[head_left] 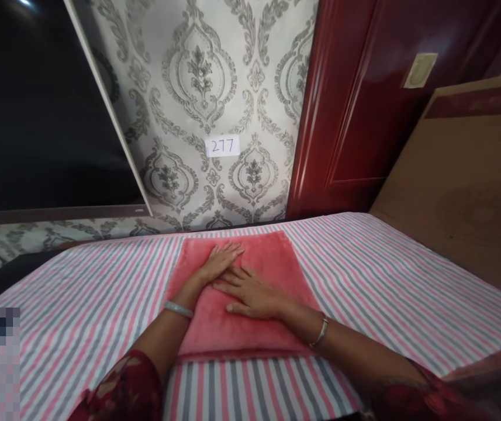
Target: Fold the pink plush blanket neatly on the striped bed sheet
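Observation:
A folded pink fleece cloth (pixel 272 257) lies flat on a bed with a pink, grey and white striped sheet (pixel 386 275). My left hand (pixel 219 261) rests palm down on the cloth's middle, fingers spread and pointing to the far edge. My right hand (pixel 250 292) also presses flat on the cloth, just nearer and to the right, its fingers pointing left and touching the left hand. Both wrists wear a bangle. Neither hand holds anything.
A patterned grey wallpaper wall (pixel 215 88) with a paper label reading 277 (pixel 222 145) stands behind the bed. A dark screen (pixel 35 105) is at the left, a red door (pixel 364 99) at the right, and a large cardboard box (pixel 473 181) borders the bed's right side.

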`<act>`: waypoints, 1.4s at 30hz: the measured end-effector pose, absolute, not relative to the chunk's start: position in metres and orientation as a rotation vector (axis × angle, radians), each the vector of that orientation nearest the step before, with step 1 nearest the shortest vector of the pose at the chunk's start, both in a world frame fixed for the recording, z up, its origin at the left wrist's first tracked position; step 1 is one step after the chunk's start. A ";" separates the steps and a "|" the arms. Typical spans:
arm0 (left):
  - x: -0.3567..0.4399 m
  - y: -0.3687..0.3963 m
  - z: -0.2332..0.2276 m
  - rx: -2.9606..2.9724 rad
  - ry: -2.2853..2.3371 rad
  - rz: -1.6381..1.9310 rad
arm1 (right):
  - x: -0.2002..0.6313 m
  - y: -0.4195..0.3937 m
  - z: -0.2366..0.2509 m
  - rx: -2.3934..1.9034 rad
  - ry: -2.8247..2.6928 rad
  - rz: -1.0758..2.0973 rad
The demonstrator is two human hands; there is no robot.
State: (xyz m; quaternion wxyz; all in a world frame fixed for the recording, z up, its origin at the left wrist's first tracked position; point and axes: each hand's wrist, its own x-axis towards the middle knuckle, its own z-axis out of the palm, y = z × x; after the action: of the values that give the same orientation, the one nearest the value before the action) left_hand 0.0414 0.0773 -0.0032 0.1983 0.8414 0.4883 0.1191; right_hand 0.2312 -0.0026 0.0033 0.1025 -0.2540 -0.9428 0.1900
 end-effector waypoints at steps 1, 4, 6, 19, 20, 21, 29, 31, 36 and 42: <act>0.042 0.077 -0.003 2.349 1.373 0.321 | 0.234 -0.010 0.003 -0.704 -2.807 0.593; 0.042 0.075 -0.003 2.359 1.384 0.297 | 0.243 -0.036 0.001 -0.546 -2.847 0.697; 0.042 0.072 -0.004 2.401 1.372 0.309 | 0.249 -0.053 0.000 -0.481 -2.833 0.789; 0.051 0.061 -0.007 2.569 1.463 0.408 | 0.249 -0.019 0.060 -0.703 -2.428 0.670; 0.052 0.059 -0.003 2.582 1.487 0.429 | 0.244 -0.001 0.063 -0.849 -2.415 0.557; 0.052 0.057 0.001 2.591 1.522 0.431 | 0.240 0.016 0.065 -1.038 -2.398 0.473; 0.015 0.061 0.027 2.379 2.074 0.116 | 0.245 0.071 0.028 -1.936 -2.099 0.191; 0.008 0.062 0.017 2.315 2.148 0.143 | 0.248 0.069 0.016 -1.921 -2.101 0.128; 0.002 0.062 0.000 2.238 2.145 0.245 | 0.253 0.071 -0.002 -1.859 -2.119 0.097; -0.003 0.061 -0.001 2.171 2.115 0.265 | 0.257 0.078 -0.012 -1.862 -2.109 0.094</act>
State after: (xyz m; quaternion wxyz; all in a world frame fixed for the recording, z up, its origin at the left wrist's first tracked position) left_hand -0.0034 0.0611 -0.0009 0.0496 0.7126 0.6943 0.0871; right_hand 0.2566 0.0782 -0.0124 0.1627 -0.6526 -0.7393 0.0331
